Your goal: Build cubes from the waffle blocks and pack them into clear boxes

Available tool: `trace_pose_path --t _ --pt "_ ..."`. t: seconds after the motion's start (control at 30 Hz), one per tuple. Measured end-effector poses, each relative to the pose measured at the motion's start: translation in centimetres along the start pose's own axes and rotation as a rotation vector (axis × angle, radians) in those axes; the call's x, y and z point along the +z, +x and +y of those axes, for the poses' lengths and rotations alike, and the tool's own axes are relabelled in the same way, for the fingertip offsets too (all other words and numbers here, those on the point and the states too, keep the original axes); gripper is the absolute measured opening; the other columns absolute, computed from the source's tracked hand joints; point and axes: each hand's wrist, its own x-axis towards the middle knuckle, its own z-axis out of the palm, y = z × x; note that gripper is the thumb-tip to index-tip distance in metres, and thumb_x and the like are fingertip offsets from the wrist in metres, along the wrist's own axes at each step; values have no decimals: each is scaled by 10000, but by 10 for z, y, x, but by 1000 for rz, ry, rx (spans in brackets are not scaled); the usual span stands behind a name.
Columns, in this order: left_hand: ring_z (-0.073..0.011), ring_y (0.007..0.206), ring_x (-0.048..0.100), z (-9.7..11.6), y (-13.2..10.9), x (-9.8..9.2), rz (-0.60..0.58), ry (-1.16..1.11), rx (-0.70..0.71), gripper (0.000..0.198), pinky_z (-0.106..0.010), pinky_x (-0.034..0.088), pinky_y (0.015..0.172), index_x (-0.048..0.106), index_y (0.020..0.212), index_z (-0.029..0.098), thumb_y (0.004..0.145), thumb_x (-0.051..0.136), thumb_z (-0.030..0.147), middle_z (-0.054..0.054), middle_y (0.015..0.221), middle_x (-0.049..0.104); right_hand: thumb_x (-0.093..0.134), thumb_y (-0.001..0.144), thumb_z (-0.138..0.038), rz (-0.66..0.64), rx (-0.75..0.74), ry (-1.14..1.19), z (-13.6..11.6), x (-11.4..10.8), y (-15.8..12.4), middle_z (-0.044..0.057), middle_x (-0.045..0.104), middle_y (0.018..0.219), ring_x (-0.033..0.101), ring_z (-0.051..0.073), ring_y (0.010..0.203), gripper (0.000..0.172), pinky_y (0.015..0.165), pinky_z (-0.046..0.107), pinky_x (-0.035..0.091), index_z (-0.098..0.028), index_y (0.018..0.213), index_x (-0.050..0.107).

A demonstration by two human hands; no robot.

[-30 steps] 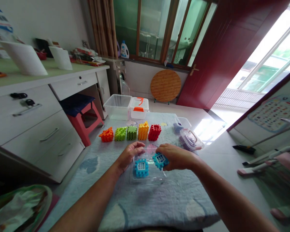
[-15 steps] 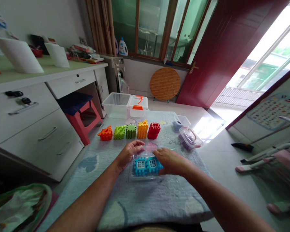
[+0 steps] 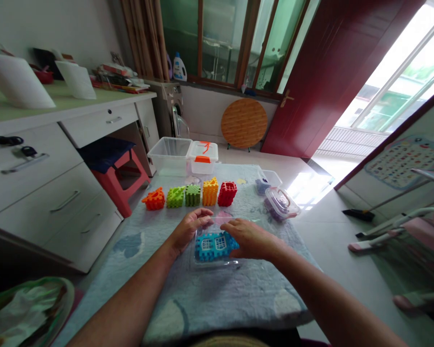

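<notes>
Blue blocks (image 3: pixel 210 247) are seen in a clear tray (image 3: pixel 217 264), set on the cloth (image 3: pixel 195 299) about midway between its side edges. Their long axis is laid side to side, roughly parallel to the cloth's near edge. They are flanked by both hands; the right hand (image 3: pixel 252 239) is nearer, held palm down, fingers and thumb half open around the right end. Whether that end is gripped cannot be told. The left hand (image 3: pixel 188 230) is held loosely curled at the tray's far left corner; grip on the rim not confirmed.
</notes>
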Motion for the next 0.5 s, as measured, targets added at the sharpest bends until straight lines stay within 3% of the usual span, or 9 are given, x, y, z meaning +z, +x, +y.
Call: trace_pose_path --t 0.3,0.5 --pt "-165 712 601 0 1 0 5 2 6 342 -276 410 718 643 947 154 692 733 364 -39 771 687 695 700 -233 -54 76 -139 -6 7 3 121 673 1016 637 266 916 350 763 344 475 -149 1020 582" --pt "-160 708 598 0 1 0 -2 -1 4 346 -276 414 722 640 959 152 701 729 365 -37 781 686 731 707 -258 -61 96 -41 -2 1 -5 132 667 1061 633 272 966 409 814 350 487 -140 1070 586"
